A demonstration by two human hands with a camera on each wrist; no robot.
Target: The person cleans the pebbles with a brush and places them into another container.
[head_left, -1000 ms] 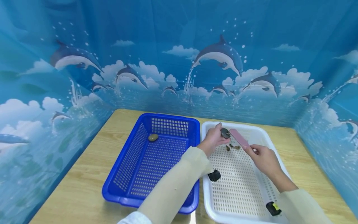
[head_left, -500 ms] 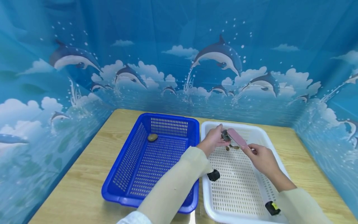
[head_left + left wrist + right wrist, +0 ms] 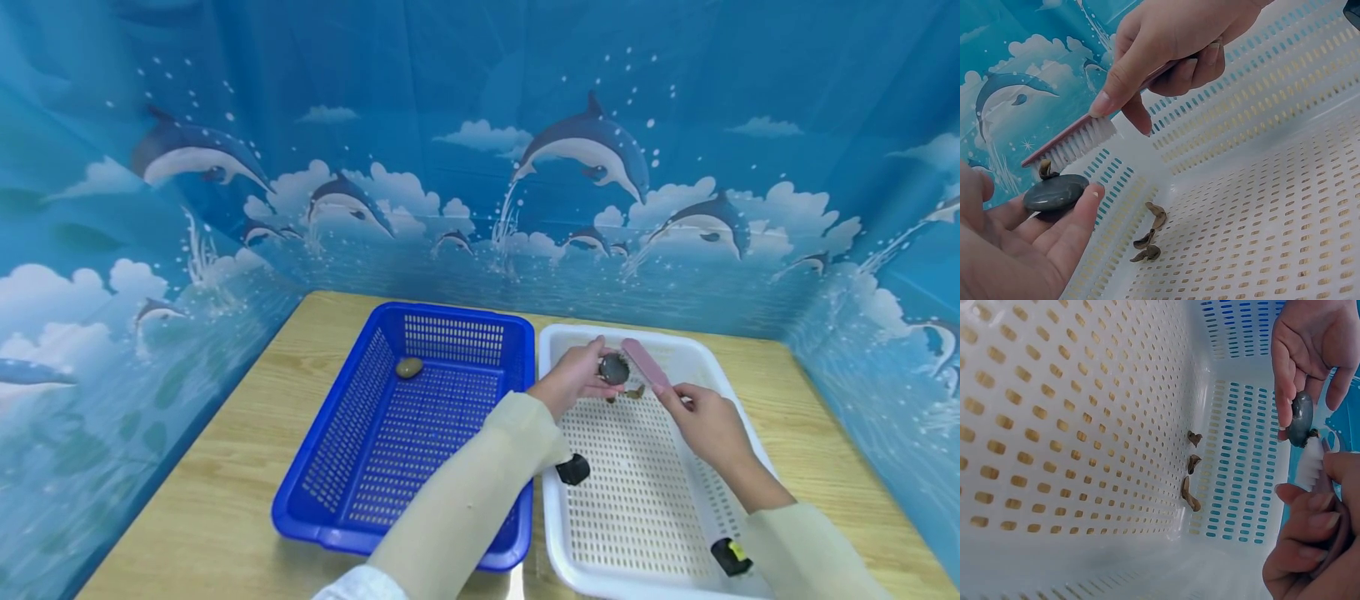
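My left hand holds a smooth dark grey stone on its fingers, over the far left part of the white basket. A small curled brown scrap sits on top of the stone. My right hand grips a pink brush by its handle, with the thumb along its back. The white bristles point down, their far end right at the brown scrap. Several dry, curled brown scraps lie on the basket floor below.
A blue basket stands to the left, with a tan stone in its far left corner. Both baskets sit side by side on a wooden table. A blue dolphin-print curtain encloses the back and sides.
The grey stone has shifted slightly right and turned to show its broad face. The brush, earlier overlapping the stone, now stands just to its right in the head view.
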